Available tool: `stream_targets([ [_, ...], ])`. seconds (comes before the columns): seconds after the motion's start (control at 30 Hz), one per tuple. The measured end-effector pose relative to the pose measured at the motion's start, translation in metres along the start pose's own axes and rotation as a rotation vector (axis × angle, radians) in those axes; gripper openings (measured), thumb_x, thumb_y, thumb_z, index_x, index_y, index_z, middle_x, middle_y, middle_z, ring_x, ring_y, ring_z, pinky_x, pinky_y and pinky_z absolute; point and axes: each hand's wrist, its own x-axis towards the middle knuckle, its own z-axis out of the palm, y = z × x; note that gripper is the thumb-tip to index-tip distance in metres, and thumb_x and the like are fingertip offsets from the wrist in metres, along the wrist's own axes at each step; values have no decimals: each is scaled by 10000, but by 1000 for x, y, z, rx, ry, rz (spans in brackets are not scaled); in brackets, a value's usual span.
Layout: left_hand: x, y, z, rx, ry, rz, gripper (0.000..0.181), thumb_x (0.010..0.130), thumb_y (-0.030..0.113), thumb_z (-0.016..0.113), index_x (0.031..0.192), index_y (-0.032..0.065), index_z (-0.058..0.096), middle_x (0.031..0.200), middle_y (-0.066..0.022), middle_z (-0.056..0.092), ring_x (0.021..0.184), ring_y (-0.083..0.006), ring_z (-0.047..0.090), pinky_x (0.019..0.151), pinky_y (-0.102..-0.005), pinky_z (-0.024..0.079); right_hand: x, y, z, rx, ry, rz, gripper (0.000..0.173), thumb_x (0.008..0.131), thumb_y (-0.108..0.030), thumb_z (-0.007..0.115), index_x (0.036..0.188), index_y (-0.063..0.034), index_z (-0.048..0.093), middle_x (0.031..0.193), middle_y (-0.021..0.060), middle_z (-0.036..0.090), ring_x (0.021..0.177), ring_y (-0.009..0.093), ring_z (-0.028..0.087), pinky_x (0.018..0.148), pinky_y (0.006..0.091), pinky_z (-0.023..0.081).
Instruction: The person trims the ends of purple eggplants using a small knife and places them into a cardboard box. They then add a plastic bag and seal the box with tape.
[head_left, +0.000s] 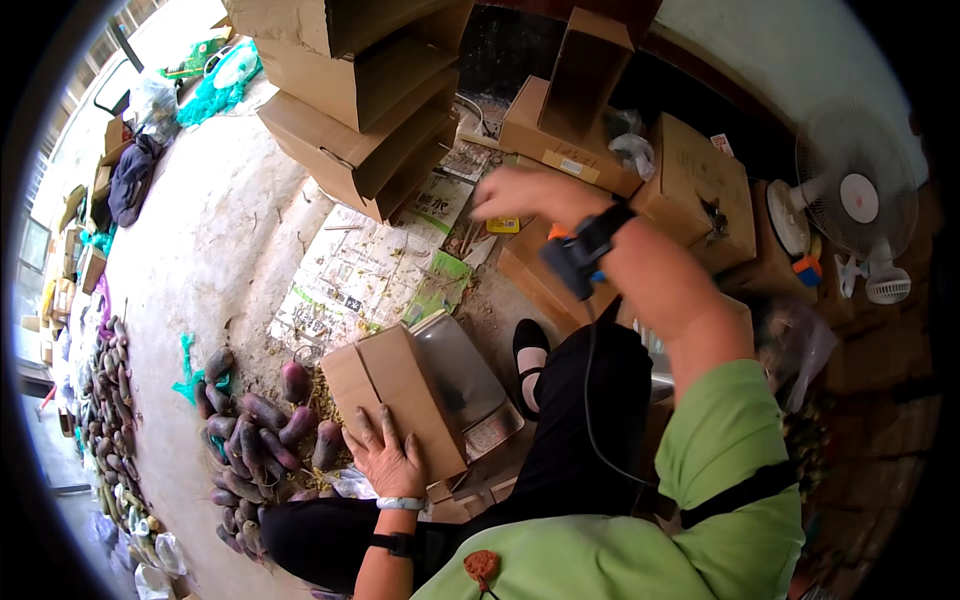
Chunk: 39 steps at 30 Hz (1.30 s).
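Observation:
My left hand (390, 457) lies with fingers spread against a cardboard box (401, 401) in front of my knees. That box leans beside a greyish plastic bin (461, 367) with a pale rim. My right hand (510, 193) is blurred, reaching forward above a small yellow packet (502, 225) and some floor litter; whether its fingers hold anything is unclear. Just ahead of it, open cardboard boxes (356, 142) are stacked sideways. Flattened printed cardboard (360, 262), strewn with bits of debris, covers the floor between the stack and the near box.
Purple root vegetables (251, 442) are heaped to the left, with a longer row (112, 397) farther off. More cardboard boxes (694, 195) and a fan (859, 196) stand at the right. A cable (589, 390) runs from my right wrist. Teal netting (225, 82) lies far left.

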Motion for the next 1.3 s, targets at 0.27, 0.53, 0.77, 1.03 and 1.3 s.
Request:
stream_targets([
  [0.27, 2, 1, 2, -57, 0, 16, 614, 798, 283, 588, 1374, 146, 424, 1505, -175, 181, 1319, -513, 160, 1064, -554, 215, -128, 167, 115, 338, 144, 697, 529, 670, -455, 701, 928, 5, 669, 935, 199, 660, 892, 316, 638, 760, 373, 494],
  [0.53, 4, 0, -6, -84, -18, 0, 608, 794, 326, 603, 1362, 182, 445, 1505, -158, 194, 1306, -527, 179, 1034, -581, 231, -130, 139, 208, -106, 342, 933, 383, 756, -299, 713, 1040, -84, 572, 1101, 91, 607, 1134, 278, 505, 996, 587, 293],
  [0.77, 4, -3, -12, -95, -8, -8, 593, 801, 341, 602, 1357, 200, 452, 1474, -170, 245, 1296, -515, 194, 1006, -581, 259, -119, 160, 144, 97, 316, 763, 348, 768, -311, 625, 979, -38, 581, 985, 191, 632, 966, 368, 587, 897, 469, 417],
  [1.03, 0, -7, -13, -181, 63, -10, 560, 798, 357, 606, 1329, 225, 485, 1459, -155, 274, 1296, -499, 208, 982, -562, 284, -91, -32, -8, 973, 170, 265, 308, 834, -294, 625, 937, -5, 600, 794, 22, 596, 697, 78, 540, 624, 232, 444],
  [1.3, -5, -14, -6, -289, 182, -2, 488, 772, 358, 655, 1230, 221, 557, 1355, -124, 380, 1292, -464, 246, 940, -534, 307, -55, -192, 37, 1162, -224, 69, 475, 841, -403, 661, 1066, 9, 591, 917, 30, 617, 807, 78, 565, 727, 226, 471],
])
